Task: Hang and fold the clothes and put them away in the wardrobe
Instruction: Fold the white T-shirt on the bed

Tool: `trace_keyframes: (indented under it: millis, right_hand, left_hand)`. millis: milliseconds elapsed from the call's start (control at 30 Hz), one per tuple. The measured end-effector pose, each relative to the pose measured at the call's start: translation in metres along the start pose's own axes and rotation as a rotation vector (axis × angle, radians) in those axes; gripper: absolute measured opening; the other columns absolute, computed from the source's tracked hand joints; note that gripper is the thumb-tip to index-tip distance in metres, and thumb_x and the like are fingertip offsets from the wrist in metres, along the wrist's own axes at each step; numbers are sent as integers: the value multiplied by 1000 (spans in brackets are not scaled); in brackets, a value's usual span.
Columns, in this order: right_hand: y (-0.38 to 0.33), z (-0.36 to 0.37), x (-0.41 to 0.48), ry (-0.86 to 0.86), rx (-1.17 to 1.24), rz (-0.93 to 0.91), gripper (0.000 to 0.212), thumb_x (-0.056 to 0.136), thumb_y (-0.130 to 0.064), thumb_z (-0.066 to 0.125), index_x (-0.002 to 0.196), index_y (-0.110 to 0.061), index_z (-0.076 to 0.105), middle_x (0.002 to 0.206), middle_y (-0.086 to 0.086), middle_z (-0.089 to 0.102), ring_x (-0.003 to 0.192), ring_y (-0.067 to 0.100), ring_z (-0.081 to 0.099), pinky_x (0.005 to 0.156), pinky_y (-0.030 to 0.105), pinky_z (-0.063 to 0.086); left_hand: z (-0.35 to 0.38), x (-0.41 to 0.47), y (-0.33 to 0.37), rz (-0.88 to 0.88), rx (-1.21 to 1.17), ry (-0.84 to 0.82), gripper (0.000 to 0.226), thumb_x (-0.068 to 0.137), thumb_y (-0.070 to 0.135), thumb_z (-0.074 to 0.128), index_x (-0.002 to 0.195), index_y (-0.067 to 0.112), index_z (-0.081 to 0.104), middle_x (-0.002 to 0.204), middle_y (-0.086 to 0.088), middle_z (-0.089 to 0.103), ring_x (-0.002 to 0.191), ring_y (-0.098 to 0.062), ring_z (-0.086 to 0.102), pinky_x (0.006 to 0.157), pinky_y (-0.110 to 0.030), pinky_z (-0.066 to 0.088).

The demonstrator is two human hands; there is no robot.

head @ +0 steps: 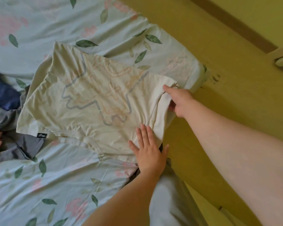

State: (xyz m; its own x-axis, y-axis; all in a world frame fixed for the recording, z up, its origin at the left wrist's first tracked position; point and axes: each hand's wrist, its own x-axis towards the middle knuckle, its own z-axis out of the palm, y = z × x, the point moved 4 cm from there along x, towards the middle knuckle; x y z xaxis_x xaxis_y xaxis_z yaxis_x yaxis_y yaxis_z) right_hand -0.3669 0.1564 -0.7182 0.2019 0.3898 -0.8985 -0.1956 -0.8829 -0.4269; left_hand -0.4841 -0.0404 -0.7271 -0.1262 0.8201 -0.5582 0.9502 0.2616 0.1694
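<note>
Bedside | left hand (148,154) flat, fingers straight, pins T-shirt (91,101); right hand (178,101) pinches its right edge; shirt body lies leftward

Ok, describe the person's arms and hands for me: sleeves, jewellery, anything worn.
Both forearms are bare for as far as the frame shows them, with no sleeve or cuff in view. The left hand and the right hand are ungloved. No ring, watch, bracelet or strap shows on the visible fingers or wrists, though some of the right hand's fingers are hidden by cloth.
</note>
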Motion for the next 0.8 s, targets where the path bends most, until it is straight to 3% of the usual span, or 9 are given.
trace_keyframes:
  millis: [67,133,200,300,433,533,600,733,800]
  right_hand:
    - [-6,8,-8,37,-27,-127,25,79,-25,85,95,-13,70,95,9,74,85,28,73,66,40,63]
    - [-14,16,-22,67,-118,-278,17,82,-23,80,92,-13,70,88,5,73,81,23,71,70,38,62]
    - [-23,26,-38,57,-185,-403,13,83,-24,76,82,-17,66,78,-2,69,72,15,67,64,30,57]
    - [-33,35,-59,36,-219,-479,15,84,-23,72,77,-20,59,75,-3,65,67,14,62,59,27,52]
    - [-43,20,-82,81,-235,-443,9,88,-20,69,91,-13,64,88,4,68,81,21,67,69,37,61]
    - [-50,-7,-99,145,-205,-358,15,90,-18,69,102,-10,65,96,7,69,85,24,69,72,45,64]
    - [-59,-28,-113,218,-177,-324,15,91,-16,66,106,-11,65,99,7,69,85,24,68,70,41,64]
    - [-79,-65,-140,475,-100,-290,27,95,-14,57,121,-8,62,118,12,68,102,30,67,84,41,59]
    - [-86,-68,-152,557,-99,-309,30,95,-10,51,124,-7,57,123,13,65,102,30,65,82,39,58]
  left_hand:
    - [-5,5,9,-123,-81,-7,102,91,72,42,161,16,-7,169,-1,-13,154,-20,-20,120,-67,0]
    - [-15,11,17,-229,-176,2,100,89,67,52,160,17,1,169,2,-2,156,-19,-10,120,-66,2]
    - [-29,18,20,-332,-271,34,91,90,58,57,157,21,8,166,4,9,155,-18,4,120,-62,7]
    - [-49,23,11,-413,-331,57,84,90,18,59,159,26,12,166,7,16,153,-17,13,122,-51,19]
    - [-76,11,4,-296,-343,-28,82,89,-10,37,160,26,18,163,8,31,148,-19,31,117,-38,35]
    - [-103,-9,11,-179,-314,-39,72,86,-9,35,151,23,33,133,-4,59,115,-27,59,92,-38,48]
    - [-118,-25,25,-73,-306,-96,67,85,-3,38,146,24,38,120,-8,62,106,-30,61,82,-35,46]
    - [-132,-50,72,61,-396,-343,71,89,-2,41,153,29,41,133,-10,61,119,-32,59,95,-36,50]
    - [-141,-55,89,109,-472,-412,58,86,-4,43,134,23,60,117,-8,67,109,-31,62,83,-32,47]
